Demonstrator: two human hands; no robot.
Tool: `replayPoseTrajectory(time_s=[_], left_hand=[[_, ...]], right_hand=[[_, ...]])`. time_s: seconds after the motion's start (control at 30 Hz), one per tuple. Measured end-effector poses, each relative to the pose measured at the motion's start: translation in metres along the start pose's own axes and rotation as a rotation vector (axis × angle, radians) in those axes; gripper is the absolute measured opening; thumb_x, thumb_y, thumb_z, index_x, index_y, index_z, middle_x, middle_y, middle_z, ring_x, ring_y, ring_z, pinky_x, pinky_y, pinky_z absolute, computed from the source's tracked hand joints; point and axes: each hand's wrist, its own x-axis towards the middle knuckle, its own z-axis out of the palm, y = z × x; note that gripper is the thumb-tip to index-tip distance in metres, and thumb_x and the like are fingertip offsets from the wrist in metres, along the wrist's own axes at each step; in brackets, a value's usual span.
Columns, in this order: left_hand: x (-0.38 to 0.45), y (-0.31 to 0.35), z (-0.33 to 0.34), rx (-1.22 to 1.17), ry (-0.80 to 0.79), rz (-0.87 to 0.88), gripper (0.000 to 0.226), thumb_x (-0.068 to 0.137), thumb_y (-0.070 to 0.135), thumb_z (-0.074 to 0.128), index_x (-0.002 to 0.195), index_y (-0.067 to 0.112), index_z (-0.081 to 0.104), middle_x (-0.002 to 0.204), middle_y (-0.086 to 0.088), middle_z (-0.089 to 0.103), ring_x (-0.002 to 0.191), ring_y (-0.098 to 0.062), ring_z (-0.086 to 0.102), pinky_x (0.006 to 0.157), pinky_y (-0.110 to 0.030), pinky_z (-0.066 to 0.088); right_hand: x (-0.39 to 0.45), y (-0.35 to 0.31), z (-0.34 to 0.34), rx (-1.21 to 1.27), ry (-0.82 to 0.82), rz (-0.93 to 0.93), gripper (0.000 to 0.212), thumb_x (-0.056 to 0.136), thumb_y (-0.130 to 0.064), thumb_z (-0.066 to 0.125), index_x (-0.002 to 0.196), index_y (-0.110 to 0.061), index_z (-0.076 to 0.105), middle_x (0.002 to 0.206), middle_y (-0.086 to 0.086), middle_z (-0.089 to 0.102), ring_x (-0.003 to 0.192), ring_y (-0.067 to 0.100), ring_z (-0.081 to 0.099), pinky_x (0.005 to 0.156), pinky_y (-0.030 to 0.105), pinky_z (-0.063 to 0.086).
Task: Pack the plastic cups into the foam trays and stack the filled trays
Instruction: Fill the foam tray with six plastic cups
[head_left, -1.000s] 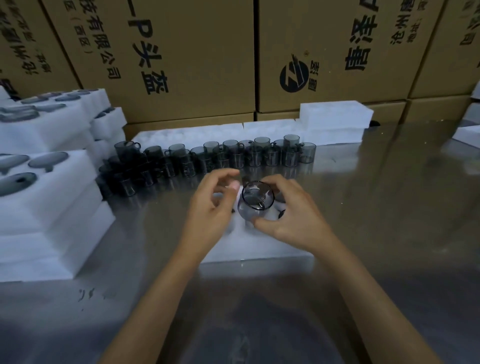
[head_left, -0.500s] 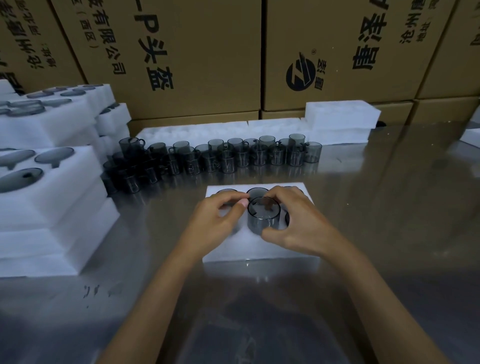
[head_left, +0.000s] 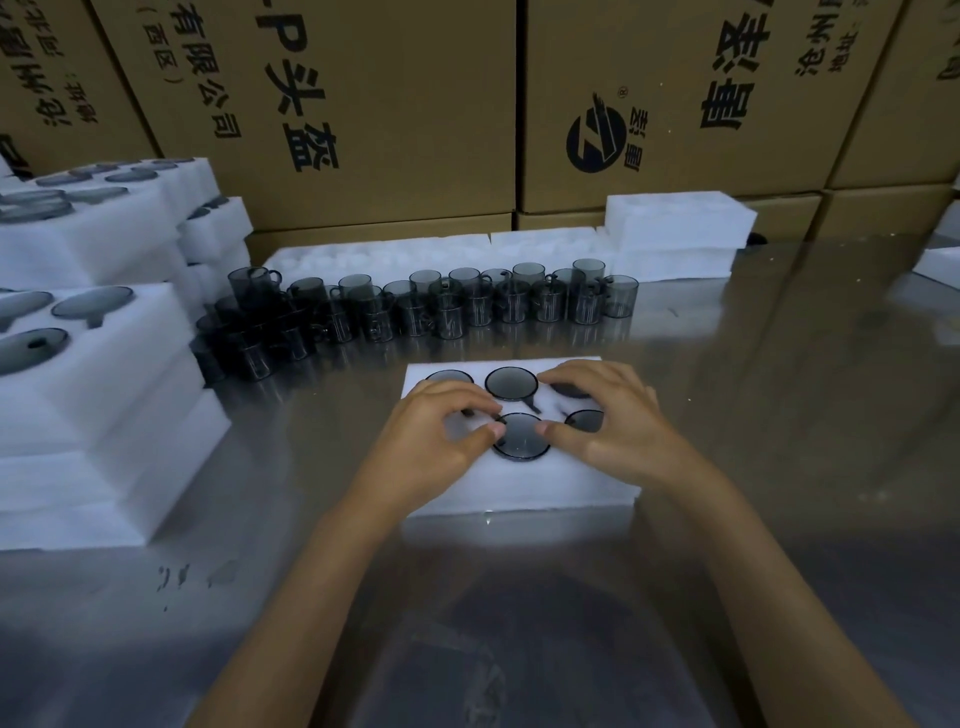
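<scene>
A second ago I held the smoky cup (head_left: 521, 435) up above the foam tray (head_left: 524, 483), my right hand (head_left: 610, 421) curled around it and my left hand (head_left: 441, 431) just beside. Since then I have lowered it into the middle hole of the tray's near row, where it now sits sunk to its rim. My right hand has let go and lies spread over the tray, and both thumbs now touch the cup's rim from either side.

Loose cups (head_left: 447, 304) wall off the far edge of the tray (head_left: 524, 488)
</scene>
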Motion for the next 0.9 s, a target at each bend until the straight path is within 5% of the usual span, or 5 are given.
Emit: replayPoseTrajectory(time_s=[0.17,0.33,0.57,0.7,0.9], left_hand=[[0.001,-0.003,-0.001,-0.199,0.198,0.001,0.02,0.091,0.01,0.069,0.107,0.02,0.075,0.107,0.011,0.071,0.098,-0.004,0.064,0.089,-0.014,0.046],[0.02,-0.06,-0.02,-0.282,0.471,-0.237,0.025,0.096,0.001,0.055,0.109,0.018,0.066,0.108,0.005,0.07,0.097,-0.006,0.062,0.086,-0.012,0.046],[0.085,-0.103,-0.013,-0.418,0.31,-0.508,0.024,0.096,0.003,0.054,0.106,0.021,0.065,0.106,-0.013,0.068,0.09,-0.024,0.064,0.079,-0.04,0.057],[0.149,-0.094,-0.016,-0.137,0.034,-0.439,0.035,0.094,0.01,0.057,0.126,0.027,0.059,0.091,-0.004,0.065,0.081,-0.02,0.06,0.065,-0.028,0.05],[0.187,-0.091,0.009,0.341,-0.232,-0.369,0.046,0.092,0.012,0.057,0.135,0.029,0.054,0.135,-0.011,0.057,0.112,-0.03,0.057,0.083,-0.03,0.044]], right_hand=[[0.003,0.009,0.004,0.482,0.127,0.152,0.029,0.079,-0.053,0.074,0.107,-0.054,0.065,0.126,-0.031,0.053,0.128,-0.008,0.038,0.105,0.02,0.033],[0.002,0.032,0.005,1.004,0.354,0.467,0.03,0.086,-0.045,0.064,0.111,-0.031,0.072,0.121,-0.008,0.07,0.116,0.012,0.063,0.105,0.039,0.049],[0.015,0.047,0.015,0.929,0.472,0.463,0.016,0.093,-0.035,0.061,0.1,-0.028,0.074,0.105,-0.009,0.074,0.105,0.02,0.068,0.085,0.03,0.055],[0.022,0.053,0.017,0.87,0.468,0.43,0.018,0.096,-0.037,0.057,0.102,-0.032,0.073,0.102,-0.016,0.073,0.102,0.012,0.068,0.087,0.033,0.055],[0.025,0.059,0.019,0.898,0.48,0.424,0.018,0.095,-0.035,0.056,0.096,-0.031,0.073,0.106,-0.012,0.073,0.104,0.019,0.068,0.09,0.041,0.056]])
